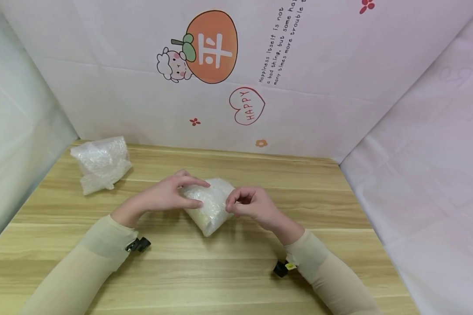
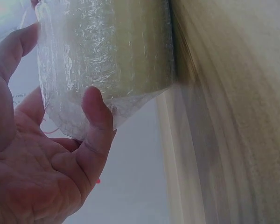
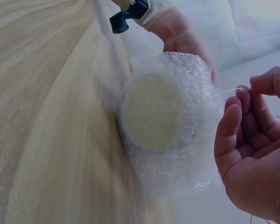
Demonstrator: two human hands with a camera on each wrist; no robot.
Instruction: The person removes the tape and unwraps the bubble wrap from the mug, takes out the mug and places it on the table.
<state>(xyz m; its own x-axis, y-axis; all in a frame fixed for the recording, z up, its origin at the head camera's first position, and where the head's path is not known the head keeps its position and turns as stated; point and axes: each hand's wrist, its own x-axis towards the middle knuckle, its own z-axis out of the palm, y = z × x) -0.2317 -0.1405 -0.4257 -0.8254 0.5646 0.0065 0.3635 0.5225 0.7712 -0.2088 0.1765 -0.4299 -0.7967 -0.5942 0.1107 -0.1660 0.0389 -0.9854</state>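
A bubble-wrapped package [image 1: 214, 205] lies on the wooden table between both hands. Through the wrap in the right wrist view, a pale yellow thing with a round end [image 3: 151, 112] shows. My left hand [image 1: 171, 192] grips the package from its left side, thumb at the near face and fingers over the far side. At the package's right side, my right hand [image 1: 254, 205] pinches a thin clear strip [image 3: 234, 89] between thumb and fingertip. The strip runs toward the wrap, and I cannot tell whether it is tape or a piece of film.
A crumpled piece of bubble wrap [image 1: 102, 162] lies at the table's back left corner. White printed cloth [image 1: 307, 118] rises behind the table [image 1: 181, 280], with plain white cloth at both sides. Small black cameras [image 1: 139, 245] sit at the wrists.
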